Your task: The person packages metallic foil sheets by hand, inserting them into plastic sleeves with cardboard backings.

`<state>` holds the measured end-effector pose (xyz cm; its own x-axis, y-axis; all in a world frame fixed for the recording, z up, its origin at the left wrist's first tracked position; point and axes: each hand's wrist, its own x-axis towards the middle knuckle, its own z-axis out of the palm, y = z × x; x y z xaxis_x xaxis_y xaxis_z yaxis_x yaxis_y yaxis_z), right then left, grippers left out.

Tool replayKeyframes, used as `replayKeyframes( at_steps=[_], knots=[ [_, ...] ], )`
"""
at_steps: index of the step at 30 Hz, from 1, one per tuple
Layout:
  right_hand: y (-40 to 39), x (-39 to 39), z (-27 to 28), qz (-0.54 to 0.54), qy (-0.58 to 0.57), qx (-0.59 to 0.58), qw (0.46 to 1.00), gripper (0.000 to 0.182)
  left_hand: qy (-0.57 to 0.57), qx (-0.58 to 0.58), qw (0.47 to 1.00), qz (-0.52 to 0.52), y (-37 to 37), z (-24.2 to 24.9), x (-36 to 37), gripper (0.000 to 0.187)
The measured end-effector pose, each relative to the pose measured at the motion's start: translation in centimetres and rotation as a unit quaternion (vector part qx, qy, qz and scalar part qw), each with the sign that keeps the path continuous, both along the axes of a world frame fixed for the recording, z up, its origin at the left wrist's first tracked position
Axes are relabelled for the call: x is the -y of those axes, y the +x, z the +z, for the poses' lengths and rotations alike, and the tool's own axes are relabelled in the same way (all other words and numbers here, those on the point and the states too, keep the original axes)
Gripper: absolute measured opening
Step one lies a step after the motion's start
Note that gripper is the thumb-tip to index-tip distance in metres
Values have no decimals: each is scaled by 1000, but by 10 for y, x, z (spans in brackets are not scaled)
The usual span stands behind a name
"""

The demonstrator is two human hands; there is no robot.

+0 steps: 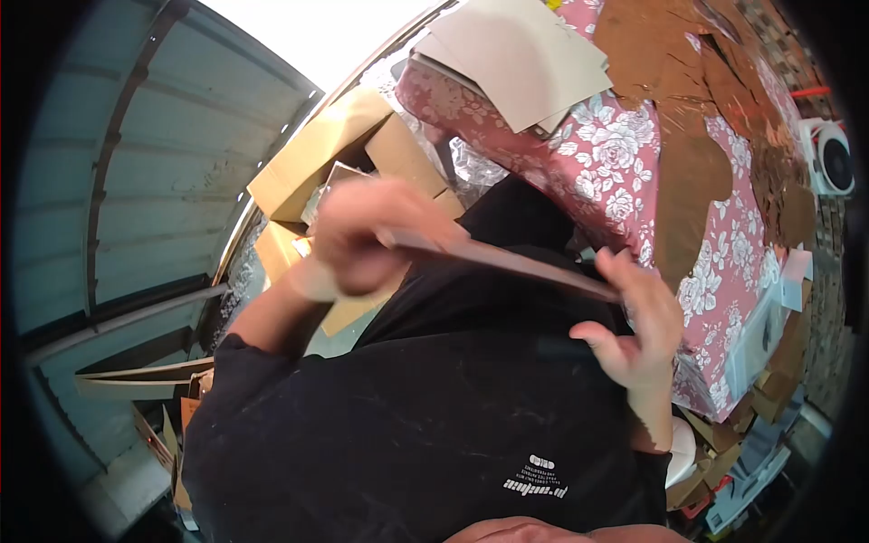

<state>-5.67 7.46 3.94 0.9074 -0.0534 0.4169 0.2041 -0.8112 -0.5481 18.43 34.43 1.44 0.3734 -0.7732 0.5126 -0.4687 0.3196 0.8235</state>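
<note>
A thin, flat brown piece [516,261], seen nearly edge-on, spans the space in front of the black shirt. Its left end is in my left hand [376,231], which is closed round it and blurred by motion. At the other end is my right hand [638,321], with thumb and fingers spread apart; the fingertips are close to the piece's end, and whether they touch it cannot be made out.
An open cardboard box [317,149] stands beyond my left hand. Pale flat sheets [520,59] lie on a pink floral cloth [615,145], with torn brown paper [688,181] over it. A white round fan-like object [828,156] is at the far right.
</note>
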Motion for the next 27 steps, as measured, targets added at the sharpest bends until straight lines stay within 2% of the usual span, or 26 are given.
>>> replayKeyframes(
  at_steps=[1, 2, 3, 4, 5, 6, 7, 9, 10, 11, 12, 13, 14, 15, 16, 17, 19, 20, 21, 22, 23, 24, 25, 26, 27],
  knots=[
    [0, 4, -2, -28, 12, -1, 1000, 84, 36, -139, 983, 111, 4, -15, -27, 22],
    [-4, 11, -8, -62, 36, -3, 997, 85, 61, -266, 944, 187, 21, -28, -51, 15],
    [-11, 16, -17, -97, 60, -6, 993, 87, 54, -349, 912, 211, 41, -40, -72, 9],
    [-17, 17, -25, -137, 125, -4, 983, 82, 26, -337, 904, 263, 54, -50, -82, 15],
    [-26, 22, -32, -163, 171, -17, 972, 74, 34, -321, 894, 312, 80, -85, -118, 18],
    [-33, 25, -39, -172, 223, -11, 960, 69, 102, -297, 867, 386, 88, -93, -137, 20],
    [-39, 27, -47, -183, 272, -3, 945, 64, 126, -329, 846, 399, 110, -128, -174, 21],
    [-51, 32, -61, -191, 359, -12, 913, 51, 175, -353, 800, 452, 125, -164, -206, 22],
    [-55, 34, -71, -207, 390, -13, 897, 47, 171, -353, 801, 453, 136, -204, -231, 22],
    [-57, 34, -78, -240, 395, -4, 887, 40, 288, -354, 774, 439, 158, -246, -281, 36],
    [-62, 32, -82, -259, 387, 0, 885, 36, 204, -399, 775, 444, 150, -275, -289, 59],
    [-67, 32, -84, -277, 380, 2, 883, 31, 320, -342, 756, 457, 154, -289, -302, 80],
    [-74, 33, -85, -278, 355, 19, 893, 26, 361, -276, 737, 501, 151, -300, -305, 68],
    [-80, 33, -84, -278, 330, 34, 901, 22, 426, -202, 691, 548, 163, -316, -311, 73],
    [-82, 37, -81, -263, 283, 68, 920, 17, 439, -170, 637, 611, 160, -306, -286, 86],
    [-86, 36, -73, -277, 277, 73, 917, 17, 408, -147, 619, 655, 165, -306, -266, 76],
    [-89, 38, -53, -264, 226, 94, 933, 15, 323, -128, 702, 621, 178, -306, -226, 64],
    [-93, 41, -50, -269, 210, 90, 936, 24, 319, -127, 710, 615, 183, -301, -200, 64],
    [-88, 45, -39, -275, 206, 95, 934, 24, 230, -107, 766, 591, 189, -291, -166, 60],
    [-76, 50, -21, -278, 74, 58, 956, 33, 138, -86, 812, 561, 189, -273, -128, 55],
    [-68, 55, -11, -276, -58, 16, 959, 42, 128, -72, 826, 544, 183, -238, -87, 51],
    [-65, 58, -12, -281, -60, 18, 958, 42, 119, -57, 839, 527, 171, -196, -46, 48],
    [-63, 61, -17, -271, -70, -42, 959, 51, 116, -56, 843, 522, 158, -162, -11, 48],
    [-61, 64, -21, -260, -81, -101, 957, 60, 54, 19, 878, 476, 146, -130, 22, 44],
    [-59, 66, -25, -266, -84, -97, 955, 60, -11, 94, 901, 424, 134, -99, 52, 41]
  ],
)
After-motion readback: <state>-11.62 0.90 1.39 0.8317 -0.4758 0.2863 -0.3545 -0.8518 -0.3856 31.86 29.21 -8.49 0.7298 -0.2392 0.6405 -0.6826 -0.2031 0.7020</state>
